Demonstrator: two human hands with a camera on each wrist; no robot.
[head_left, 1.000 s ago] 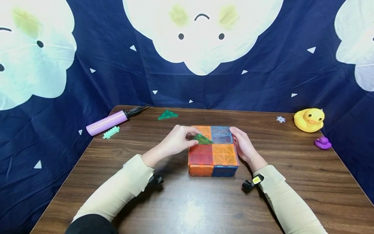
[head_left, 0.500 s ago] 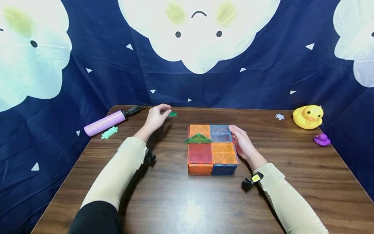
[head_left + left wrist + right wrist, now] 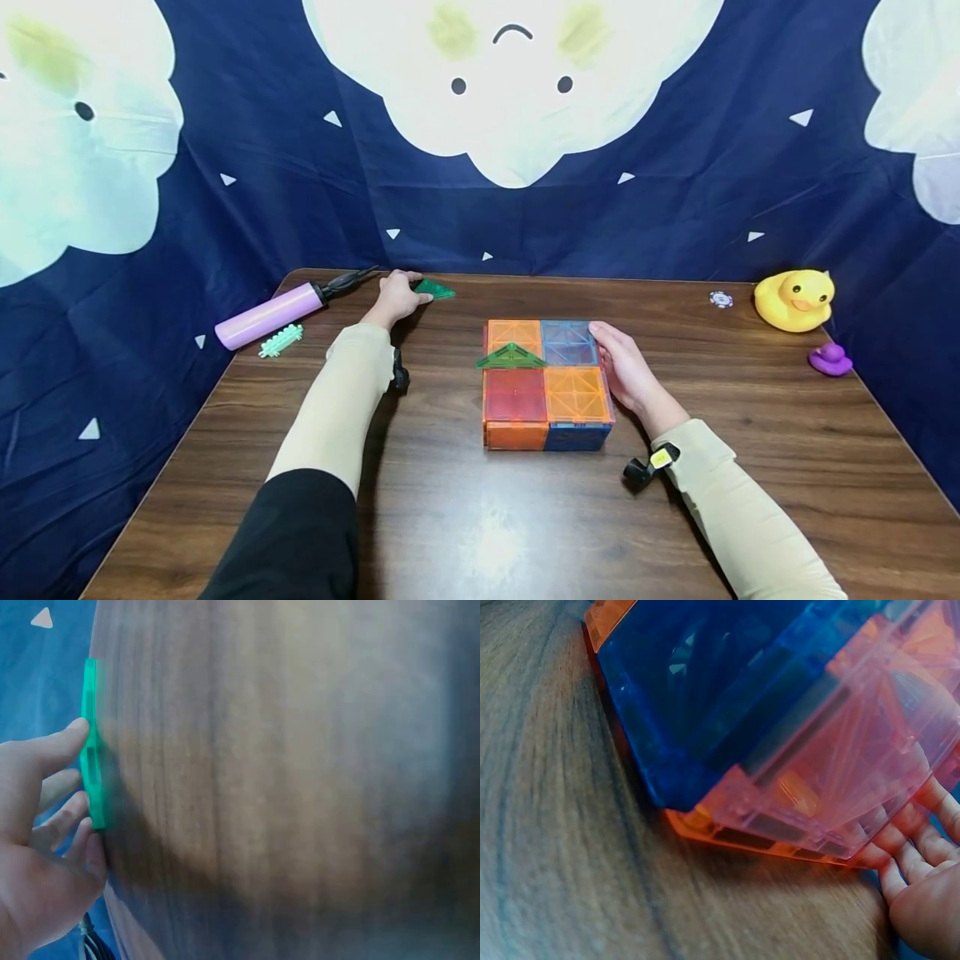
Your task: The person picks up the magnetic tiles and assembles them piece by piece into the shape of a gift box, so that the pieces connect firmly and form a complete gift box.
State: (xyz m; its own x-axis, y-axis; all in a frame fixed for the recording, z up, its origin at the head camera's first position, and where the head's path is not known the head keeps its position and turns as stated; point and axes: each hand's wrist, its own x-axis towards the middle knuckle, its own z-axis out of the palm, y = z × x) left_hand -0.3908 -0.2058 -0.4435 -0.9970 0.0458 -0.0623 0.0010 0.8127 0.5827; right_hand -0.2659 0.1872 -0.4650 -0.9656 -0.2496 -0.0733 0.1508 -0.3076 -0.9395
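Note:
At the table's back, my left hand (image 3: 399, 300) pinches the left end of a green triangular magnetic tile (image 3: 437, 289). In the left wrist view that tile stands out edge-on, with fingertips (image 3: 77, 726) against it. A low box of translucent magnetic tiles (image 3: 514, 396), orange, red and blue, sits mid-table. Across its top left stands another green triangular tile (image 3: 512, 357). My right hand (image 3: 628, 371) rests against the box's right side near the back corner. Its fingers (image 3: 911, 859) touch the pink wall in the right wrist view, some of them seen through it.
A purple hand pump (image 3: 270, 315) and a mint-green toothed strip (image 3: 282, 340) lie at the left. On the right are a poker chip (image 3: 721, 299), a yellow rubber duck (image 3: 793, 301) and a small purple duck (image 3: 830, 359). A dark blue cloth (image 3: 525, 225) hangs behind the table.
My left hand has let go of the green triangular tile on the box, which now stands there. It has moved back and left to the other green tile. My right hand has stayed put.

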